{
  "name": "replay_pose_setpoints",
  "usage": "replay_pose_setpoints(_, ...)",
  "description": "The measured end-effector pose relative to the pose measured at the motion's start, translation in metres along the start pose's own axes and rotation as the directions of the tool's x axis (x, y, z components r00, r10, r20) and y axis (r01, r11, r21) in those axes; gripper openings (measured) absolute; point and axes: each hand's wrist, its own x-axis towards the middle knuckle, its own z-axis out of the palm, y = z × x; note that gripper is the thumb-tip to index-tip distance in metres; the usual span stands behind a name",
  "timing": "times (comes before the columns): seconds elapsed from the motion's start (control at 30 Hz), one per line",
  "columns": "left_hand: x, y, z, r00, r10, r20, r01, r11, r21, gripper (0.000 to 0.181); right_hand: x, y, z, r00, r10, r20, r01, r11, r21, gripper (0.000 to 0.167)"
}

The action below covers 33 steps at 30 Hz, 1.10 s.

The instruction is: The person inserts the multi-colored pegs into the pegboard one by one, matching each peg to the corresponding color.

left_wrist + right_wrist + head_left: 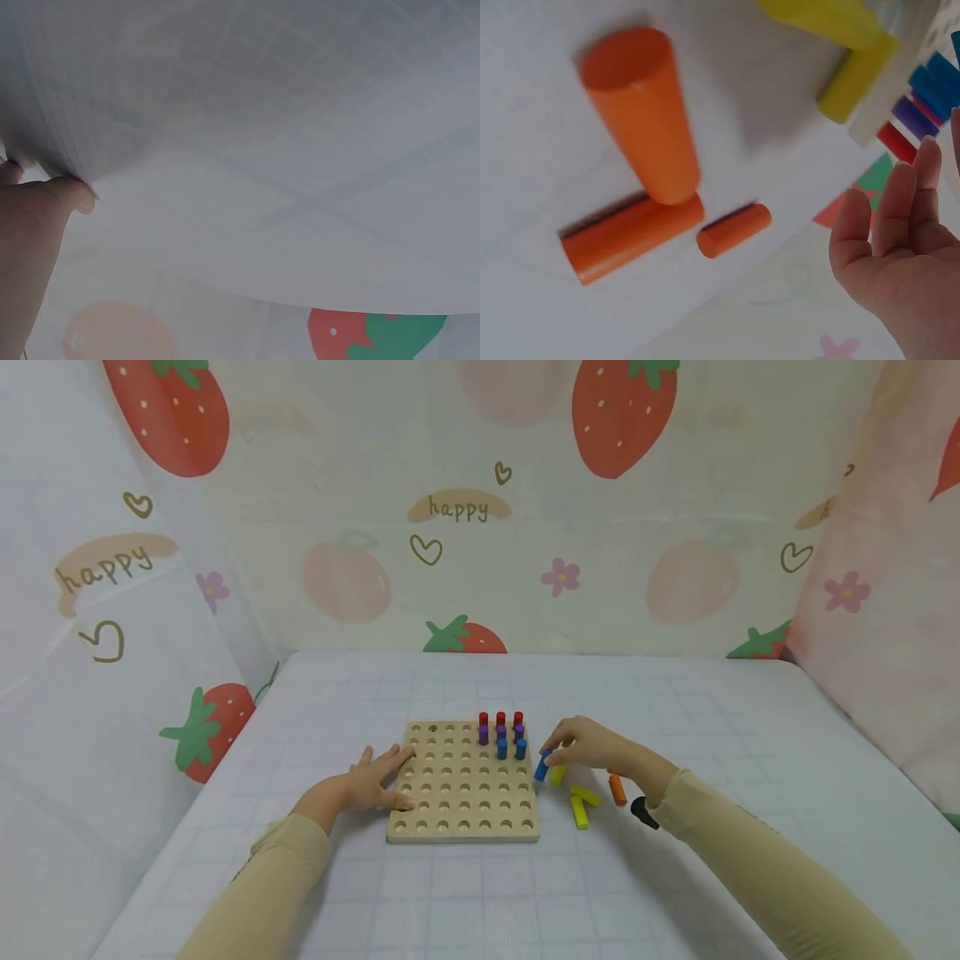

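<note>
A wooden peg board [450,789] with rows of round holes lies on the table. My left hand [369,783] rests on its left edge, fingers spread. Beside the board's right edge, my right hand [588,745] pinches a blue peg [541,768], which is tilted. Three red pegs [501,720], three purple pegs [483,736] and two blue pegs [502,749] stand at the board's far right. The left wrist view shows only part of the left hand [34,217]. In the right wrist view, the right hand's [904,247] fingers are seen at the right, their grip cut off.
Several yellow pegs [580,812] lie right of the board, under and near the right hand. Orange pegs [634,238] lie farther right, partly hidden by the right arm in the head view. A small black object [643,812] shows by the right cuff.
</note>
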Motion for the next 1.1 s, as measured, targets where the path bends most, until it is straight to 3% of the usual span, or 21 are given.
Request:
replay_pose_setpoints(0.27, -0.002, 0.001, -0.001, 1.000, 0.000, -0.002, 0.000, 1.000, 0.002, 0.096, 0.007, -0.016, -0.002, 0.996, -0.002, -0.090, 0.015, 0.990, 0.143, 0.029)
replay_pose_setpoints(0.5, 0.001, -0.002, 0.001, 1.000, -0.003, 0.002, 0.003, 1.000, -0.010, 0.097, 0.019, -0.025, 0.007, 0.984, -0.001, -0.181, 0.037, 0.980, 0.194, 0.029)
replay_pose_setpoints(0.67, 0.002, -0.003, 0.001, 1.000, -0.014, 0.007, 0.014, 1.000, -0.008, 0.097, 0.030, -0.030, 0.015, 0.980, -0.021, -0.197, 0.059, 0.980, 0.188, 0.025)
replay_pose_setpoints(1.1, 0.001, -0.002, 0.001, 1.000, -0.005, 0.003, 0.005, 1.000, 0.001, 0.096, 0.049, -0.036, 0.030, 0.980, 0.016, -0.197, 0.014, 0.988, 0.151, 0.025)
